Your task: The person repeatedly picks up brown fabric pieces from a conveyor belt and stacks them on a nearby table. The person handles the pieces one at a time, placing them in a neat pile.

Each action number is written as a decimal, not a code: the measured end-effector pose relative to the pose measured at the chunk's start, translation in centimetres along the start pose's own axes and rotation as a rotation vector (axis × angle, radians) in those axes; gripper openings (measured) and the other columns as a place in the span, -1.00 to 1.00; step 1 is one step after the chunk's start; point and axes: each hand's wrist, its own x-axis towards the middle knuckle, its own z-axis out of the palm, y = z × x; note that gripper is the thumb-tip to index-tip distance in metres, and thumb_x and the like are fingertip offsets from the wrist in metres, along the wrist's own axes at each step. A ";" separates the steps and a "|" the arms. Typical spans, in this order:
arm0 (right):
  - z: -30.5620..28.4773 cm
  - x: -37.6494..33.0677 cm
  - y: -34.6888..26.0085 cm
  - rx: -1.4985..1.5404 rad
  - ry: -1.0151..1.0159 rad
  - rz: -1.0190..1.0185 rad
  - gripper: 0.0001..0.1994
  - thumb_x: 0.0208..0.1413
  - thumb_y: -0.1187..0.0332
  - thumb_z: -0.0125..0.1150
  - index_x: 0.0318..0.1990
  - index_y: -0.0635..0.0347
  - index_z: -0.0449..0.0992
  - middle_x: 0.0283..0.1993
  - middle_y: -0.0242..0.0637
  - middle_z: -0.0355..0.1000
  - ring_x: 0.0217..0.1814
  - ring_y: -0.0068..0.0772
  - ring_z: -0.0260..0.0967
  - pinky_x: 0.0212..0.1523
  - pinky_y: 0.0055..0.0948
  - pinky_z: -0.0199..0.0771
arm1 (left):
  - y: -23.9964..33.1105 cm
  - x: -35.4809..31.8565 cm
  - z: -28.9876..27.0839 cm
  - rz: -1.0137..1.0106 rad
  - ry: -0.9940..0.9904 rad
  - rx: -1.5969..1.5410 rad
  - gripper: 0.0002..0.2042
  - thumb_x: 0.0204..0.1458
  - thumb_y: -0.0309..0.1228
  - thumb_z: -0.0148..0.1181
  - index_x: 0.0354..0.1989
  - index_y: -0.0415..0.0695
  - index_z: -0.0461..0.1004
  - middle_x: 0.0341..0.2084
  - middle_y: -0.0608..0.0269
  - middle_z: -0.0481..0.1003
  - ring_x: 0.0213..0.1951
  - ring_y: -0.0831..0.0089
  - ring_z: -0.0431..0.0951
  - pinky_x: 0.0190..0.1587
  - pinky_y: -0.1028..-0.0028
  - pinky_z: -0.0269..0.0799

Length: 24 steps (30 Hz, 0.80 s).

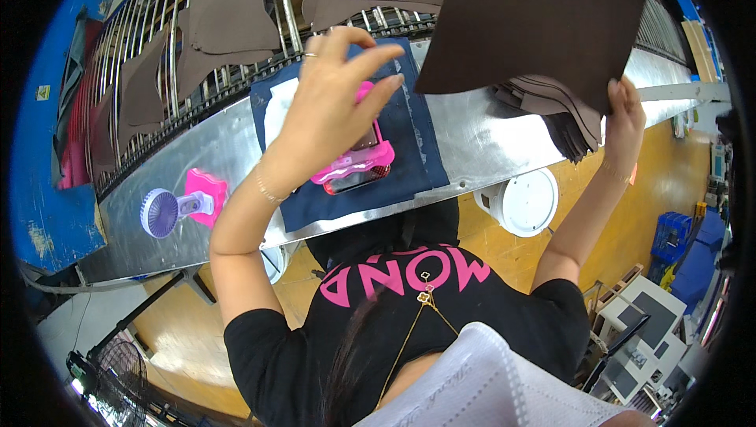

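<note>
My right hand (pixel 624 116) pinches the lower right corner of a large dark brown sheet piece (pixel 543 22), which is raised at the upper right. Under and behind that sheet, a stack of brown cut pieces (pixel 563 116) lies on the metal table, its edges fanned out. My left hand (pixel 346 85) is in the air over a pink holder (pixel 366 161), fingers apart and curved, with nothing in them. The pink holder lies on a dark blue cloth (pixel 413 128). Part of it is hidden behind my left hand and wrist.
Beyond the metal table (pixel 181 147) runs a rack of metal bars with several brown cut pieces (pixel 232 14) on it. A small purple fan (pixel 160 213) with a pink base stands at the left. A white round bucket (pixel 529 203) is below the table's near edge.
</note>
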 end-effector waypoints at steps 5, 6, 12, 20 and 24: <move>-2.2 12.5 4.8 -0.038 -0.007 -0.063 -0.60 0.19 0.37 0.16 0.14 0.39 0.38 -0.01 -0.23 0.47 0.00 -0.54 0.37 0.02 -0.60 0.31 | -0.3 -0.8 -3.5 -0.256 0.063 0.004 -0.57 -0.03 -0.34 0.31 0.05 -0.10 0.46 -0.12 0.13 0.38 -0.05 0.24 0.36 0.00 0.35 0.28; -3.3 16.0 7.8 -0.064 -0.009 -0.067 -0.60 0.18 0.35 0.17 0.14 0.37 0.39 0.00 -0.23 0.47 -0.01 -0.54 0.37 0.02 -0.59 0.32 | -0.7 -1.4 -4.0 -0.310 0.075 -0.015 -0.56 -0.04 -0.35 0.31 0.07 -0.10 0.45 -0.12 0.15 0.39 -0.04 0.28 0.37 -0.01 0.39 0.28; -2.2 26.5 15.0 -0.219 0.003 0.084 -0.61 0.15 0.33 0.23 0.11 0.27 0.45 -0.09 -0.37 0.50 -0.14 -0.66 0.39 -0.14 -0.65 0.35 | -4.5 -6.4 -5.6 -0.576 0.187 -0.017 -0.51 0.00 -0.36 0.27 0.16 -0.05 0.39 -0.10 0.27 0.42 -0.27 0.51 0.30 -0.22 0.54 0.23; 0.5 33.7 21.8 -0.541 -0.158 0.201 -0.65 0.10 0.28 0.22 0.04 0.14 0.53 -0.14 -0.24 0.56 -0.13 -0.49 0.47 -0.06 -0.48 0.40 | -6.9 -10.2 -5.5 -0.821 0.262 -0.067 -0.50 0.04 -0.35 0.26 0.21 -0.03 0.34 -0.14 0.29 0.39 -0.41 0.61 0.18 -0.31 0.60 0.20; 2.7 34.7 24.5 -0.865 -0.138 0.044 -0.66 0.09 0.20 0.20 0.03 -0.03 0.54 -0.05 -0.19 0.54 0.02 -0.25 0.48 0.05 -0.35 0.39 | -7.2 -10.0 -5.2 -0.846 0.267 -0.063 -0.49 0.05 -0.34 0.26 0.21 -0.03 0.34 -0.15 0.29 0.38 -0.41 0.62 0.18 -0.31 0.61 0.20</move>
